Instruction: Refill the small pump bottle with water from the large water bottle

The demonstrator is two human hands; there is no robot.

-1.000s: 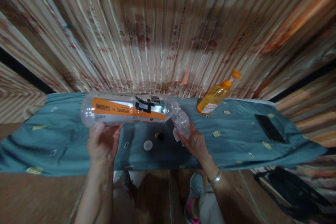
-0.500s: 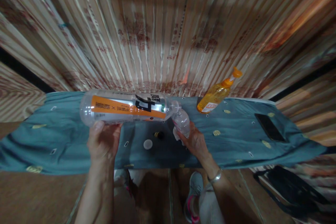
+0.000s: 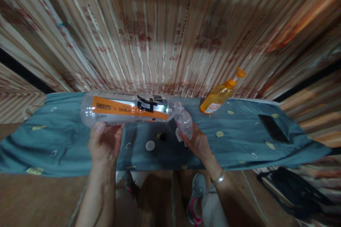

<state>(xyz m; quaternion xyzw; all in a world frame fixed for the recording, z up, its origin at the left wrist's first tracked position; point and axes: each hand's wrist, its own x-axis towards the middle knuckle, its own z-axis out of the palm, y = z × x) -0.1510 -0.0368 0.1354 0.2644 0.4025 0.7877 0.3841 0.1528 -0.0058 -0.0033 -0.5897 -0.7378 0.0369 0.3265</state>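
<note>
My left hand (image 3: 104,142) holds a large clear bottle (image 3: 128,108) with an orange label, turned on its side with its open neck pointing right. That neck meets the mouth of a small clear bottle (image 3: 184,123), which my right hand (image 3: 197,142) grips upright on the teal cloth (image 3: 66,138). A white cap (image 3: 150,145) and a small dark cap (image 3: 160,136) lie on the cloth between my hands.
An orange pump bottle (image 3: 220,94) stands at the back right of the cloth. A black phone (image 3: 273,128) lies flat further right. A striped curtain (image 3: 165,32) hangs behind. A dark bag (image 3: 295,191) sits on the floor at lower right.
The large bottle's base end has risen slightly. Both hands stay where they were.
</note>
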